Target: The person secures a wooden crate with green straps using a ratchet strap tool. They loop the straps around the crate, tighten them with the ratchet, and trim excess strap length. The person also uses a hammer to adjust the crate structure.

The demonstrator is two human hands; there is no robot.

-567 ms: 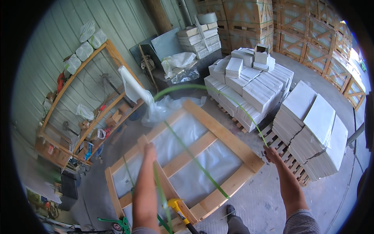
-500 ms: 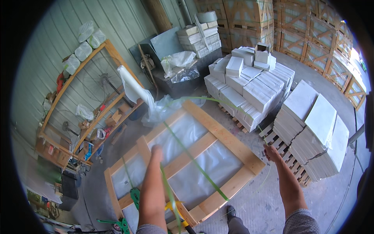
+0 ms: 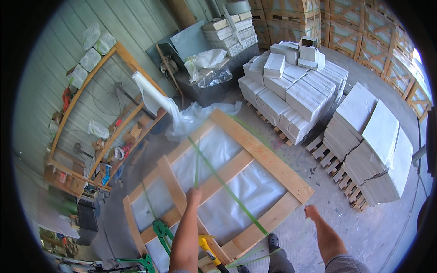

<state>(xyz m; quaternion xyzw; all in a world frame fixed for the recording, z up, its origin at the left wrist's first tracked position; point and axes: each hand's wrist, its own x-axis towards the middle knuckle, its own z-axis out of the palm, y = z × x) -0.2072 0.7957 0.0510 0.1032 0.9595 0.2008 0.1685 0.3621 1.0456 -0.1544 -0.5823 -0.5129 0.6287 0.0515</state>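
A wooden crate (image 3: 268,166) lies before me, its slats framing panels wrapped in clear plastic film. My left hand (image 3: 194,195) is closed around a green strap (image 3: 196,168) above the crate's middle slats. Past the crate's right corner is my right hand (image 3: 312,212), fingers curled in; what they hold, if anything, is too small to make out. Another green strap (image 3: 227,186) runs diagonally over the film. On the crate's near left part rests a green metal strapping tool (image 3: 162,232). Beside my left forearm lies a yellow-and-black hammer-like tool (image 3: 207,248).
Stacked white boxes (image 3: 296,95) and pale slabs (image 3: 364,150) stand on pallets to the right. A roll of clear film (image 3: 154,95) leans beyond the crate. At left is a wooden rack (image 3: 104,113) with fans behind it. Wooden crates (image 3: 364,41) line the back right.
My right hand has come down and inward, toward the crate's corner. My left hand has moved lower and slightly right. The strap that arched beyond the crate's far edge now lies lower.
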